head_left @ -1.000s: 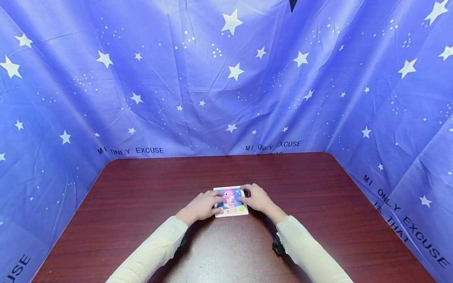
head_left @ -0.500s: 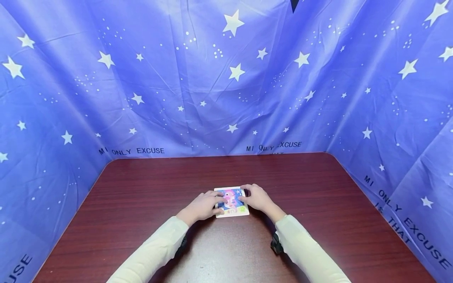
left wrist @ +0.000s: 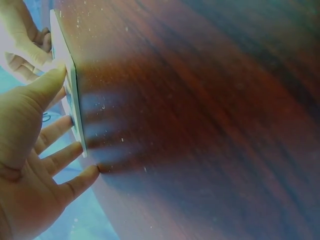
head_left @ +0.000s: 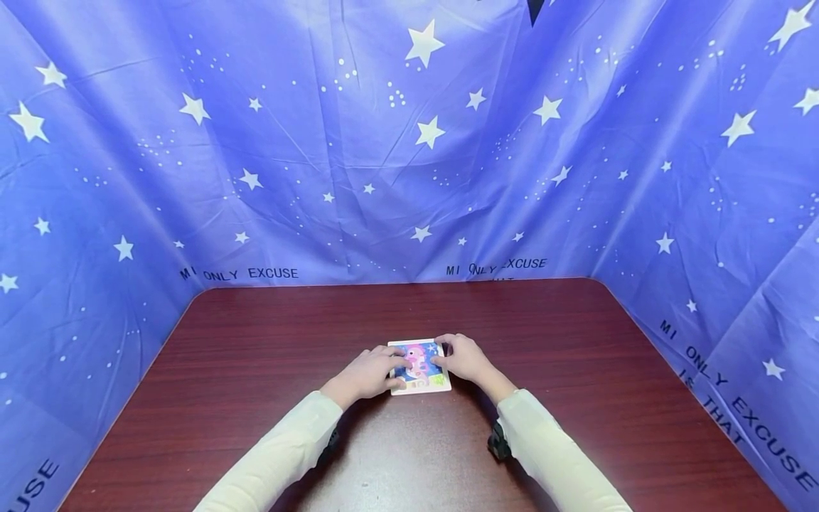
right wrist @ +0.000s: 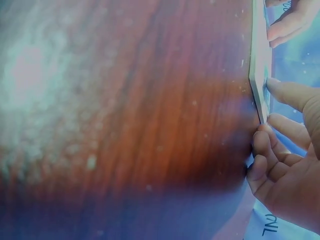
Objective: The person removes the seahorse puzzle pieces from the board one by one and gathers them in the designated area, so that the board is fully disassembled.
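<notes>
Off-white fabric sleeves [head_left: 275,451] angle inward over the surface. The left hand [head_left: 367,371] rests relaxed, fingers spread, touching the left side of a square, white-bordered board with a pink-and-blue picture [head_left: 422,368], lying flat. The right hand [head_left: 469,359] pinches its right side, thumb on top. Glossy red-brown surface [head_left: 397,455] extends widely around it; blue starred cloth [head_left: 352,156] hangs along the far edge.
</notes>
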`<action>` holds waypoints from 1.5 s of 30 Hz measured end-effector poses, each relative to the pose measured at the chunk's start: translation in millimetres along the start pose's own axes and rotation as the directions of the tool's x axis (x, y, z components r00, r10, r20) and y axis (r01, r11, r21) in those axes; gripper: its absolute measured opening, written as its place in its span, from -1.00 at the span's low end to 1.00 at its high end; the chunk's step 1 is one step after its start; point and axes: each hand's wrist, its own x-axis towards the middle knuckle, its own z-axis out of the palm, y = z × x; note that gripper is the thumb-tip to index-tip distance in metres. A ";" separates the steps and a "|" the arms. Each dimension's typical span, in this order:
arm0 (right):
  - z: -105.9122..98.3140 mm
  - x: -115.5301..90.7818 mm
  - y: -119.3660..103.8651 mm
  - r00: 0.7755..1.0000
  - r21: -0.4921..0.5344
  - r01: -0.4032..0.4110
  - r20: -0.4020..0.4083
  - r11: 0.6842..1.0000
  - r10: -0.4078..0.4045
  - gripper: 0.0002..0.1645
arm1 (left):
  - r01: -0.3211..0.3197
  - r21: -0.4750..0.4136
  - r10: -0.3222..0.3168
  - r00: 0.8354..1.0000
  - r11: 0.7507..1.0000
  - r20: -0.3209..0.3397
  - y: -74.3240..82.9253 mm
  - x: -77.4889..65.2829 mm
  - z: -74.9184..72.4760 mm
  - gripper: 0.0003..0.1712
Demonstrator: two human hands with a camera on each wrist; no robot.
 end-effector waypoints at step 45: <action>3.9 2.6 -8.9 0.992 0.189 -0.102 -0.056 0.977 0.114 -0.63 | 0.026 -0.013 -0.025 0.999 1.000 0.022 1.1 2.2 -1.1 -0.59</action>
